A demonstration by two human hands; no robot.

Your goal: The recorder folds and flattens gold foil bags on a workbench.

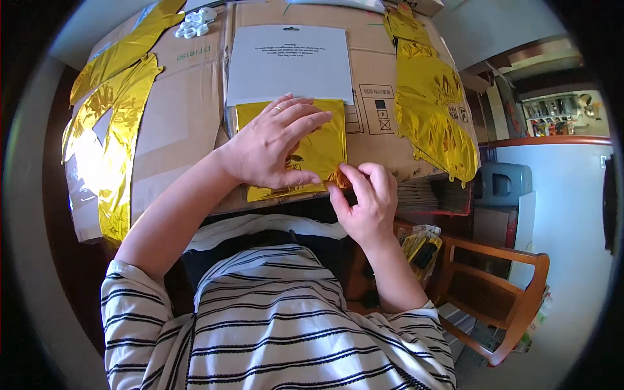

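though crinkly, flat glossy gold foil [333, 144]

My cardboard-topped counter [179, 107], a white hang-slot sheet [289, 75] before me, folded gold foil [330, 147] at its near edge, flat gold foil balloons [130, 104] on my left, small white rolls [195, 26] beside them, more gold balloons [426, 97] on my right

We cannot see the middle of a folded, shiny gold foil sheet [333, 140], covered by the left hand [270, 143]; fingers of the right hand [369, 205] partly hide its near right corner. At far left, a long, flat gold foil strip [127, 42] runs out of our view. Far right, small mixed objects [564, 107] are too tiny for us to identify.
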